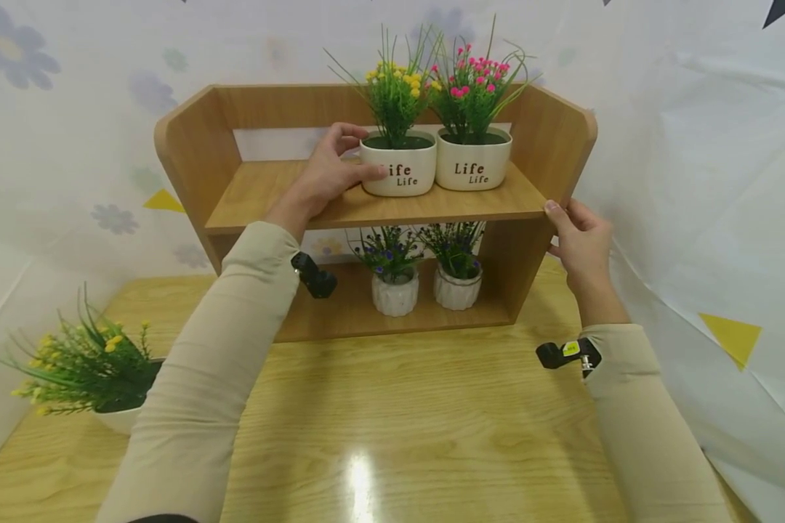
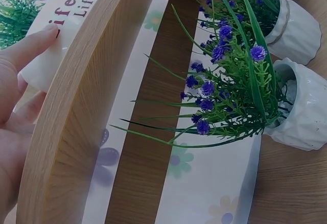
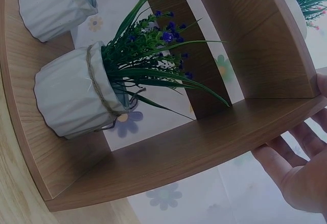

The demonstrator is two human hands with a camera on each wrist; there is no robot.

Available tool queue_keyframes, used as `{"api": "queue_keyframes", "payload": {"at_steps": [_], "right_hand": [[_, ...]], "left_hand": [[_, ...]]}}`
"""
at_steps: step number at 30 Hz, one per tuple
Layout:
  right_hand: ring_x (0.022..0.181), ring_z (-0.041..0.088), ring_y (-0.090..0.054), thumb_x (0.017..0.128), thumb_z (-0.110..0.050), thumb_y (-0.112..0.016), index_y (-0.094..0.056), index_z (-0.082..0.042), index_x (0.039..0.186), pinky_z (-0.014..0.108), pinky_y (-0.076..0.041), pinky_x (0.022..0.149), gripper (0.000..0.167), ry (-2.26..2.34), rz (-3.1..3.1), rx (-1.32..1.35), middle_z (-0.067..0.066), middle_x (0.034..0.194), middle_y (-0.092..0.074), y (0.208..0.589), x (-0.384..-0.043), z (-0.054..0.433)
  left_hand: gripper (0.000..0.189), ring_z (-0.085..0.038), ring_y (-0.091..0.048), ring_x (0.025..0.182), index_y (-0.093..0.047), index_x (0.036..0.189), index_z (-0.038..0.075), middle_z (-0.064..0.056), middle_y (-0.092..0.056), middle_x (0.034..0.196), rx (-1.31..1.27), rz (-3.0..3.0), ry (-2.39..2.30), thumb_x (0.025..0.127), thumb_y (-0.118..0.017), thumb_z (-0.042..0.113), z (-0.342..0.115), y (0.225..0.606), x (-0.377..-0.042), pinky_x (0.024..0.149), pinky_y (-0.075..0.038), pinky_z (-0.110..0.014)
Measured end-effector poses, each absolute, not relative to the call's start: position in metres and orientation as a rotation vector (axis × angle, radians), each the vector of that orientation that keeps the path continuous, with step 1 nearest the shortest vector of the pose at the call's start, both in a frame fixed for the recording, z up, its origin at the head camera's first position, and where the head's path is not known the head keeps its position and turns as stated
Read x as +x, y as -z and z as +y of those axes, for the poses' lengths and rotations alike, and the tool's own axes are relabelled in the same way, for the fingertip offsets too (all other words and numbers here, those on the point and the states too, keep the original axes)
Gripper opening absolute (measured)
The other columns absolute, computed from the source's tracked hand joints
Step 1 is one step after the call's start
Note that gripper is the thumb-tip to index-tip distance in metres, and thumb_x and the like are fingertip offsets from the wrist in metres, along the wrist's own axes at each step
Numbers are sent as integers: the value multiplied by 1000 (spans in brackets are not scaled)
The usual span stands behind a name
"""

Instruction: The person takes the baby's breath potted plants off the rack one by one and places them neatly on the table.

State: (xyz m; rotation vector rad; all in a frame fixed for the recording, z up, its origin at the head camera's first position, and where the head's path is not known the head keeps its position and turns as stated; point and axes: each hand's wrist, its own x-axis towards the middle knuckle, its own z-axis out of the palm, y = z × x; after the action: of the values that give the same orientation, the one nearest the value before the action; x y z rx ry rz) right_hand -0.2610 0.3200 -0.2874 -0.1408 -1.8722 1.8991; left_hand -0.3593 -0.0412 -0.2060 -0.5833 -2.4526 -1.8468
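On the upper board of a wooden shelf (image 1: 262,190), my left hand (image 1: 330,173) grips the left end of a white flowerpot (image 1: 407,161) with yellow flowers. Its thumb lies on the front by the "Life" lettering; some fingertips are behind the rim. Close beside it stands a second white flowerpot (image 1: 474,163), with pink flowers. At the shelf's right side, my right hand (image 1: 582,236) holds the side panel's front edge, thumb at the upper board's corner. In the right wrist view, fingers (image 3: 278,165) wrap around the panel from outside.
On the lower board stand two ribbed white pots with purple flowers, the left one (image 1: 395,296) and the twine-tied right one (image 1: 458,289). Another yellow-flowered pot (image 1: 114,420) sits on the wooden table (image 1: 392,407), left of my forearm. Patterned sheeting (image 1: 693,181) hangs around the table.
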Motion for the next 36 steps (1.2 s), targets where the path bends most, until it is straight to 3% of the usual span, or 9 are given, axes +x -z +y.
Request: {"api": "queue_keyframes", "payload": {"at_steps": [28,36], "right_hand": [[110,23,-64,93,-35,-74,-66,-12,135,25,-59,70,48,-1866,-1911,-156,6,124,-66,288,-260,319],[114,24,-63,93,-36,-74,-65,-13,135,29,-59,76,49,-1872,-1913,-164,7,128,-64,287,-259,320]], "left_hand": [[69,-22,-31,145,-47,136,18,-5,-39,154,-539,-2494,1727,81,-87,23,-43,203,-350,116,-29,-35],[67,-23,-31,145,-47,134,17,-6,-40,154,-543,-2482,1736,81,-87,24,-41,203,-347,117,-28,-38]]}}
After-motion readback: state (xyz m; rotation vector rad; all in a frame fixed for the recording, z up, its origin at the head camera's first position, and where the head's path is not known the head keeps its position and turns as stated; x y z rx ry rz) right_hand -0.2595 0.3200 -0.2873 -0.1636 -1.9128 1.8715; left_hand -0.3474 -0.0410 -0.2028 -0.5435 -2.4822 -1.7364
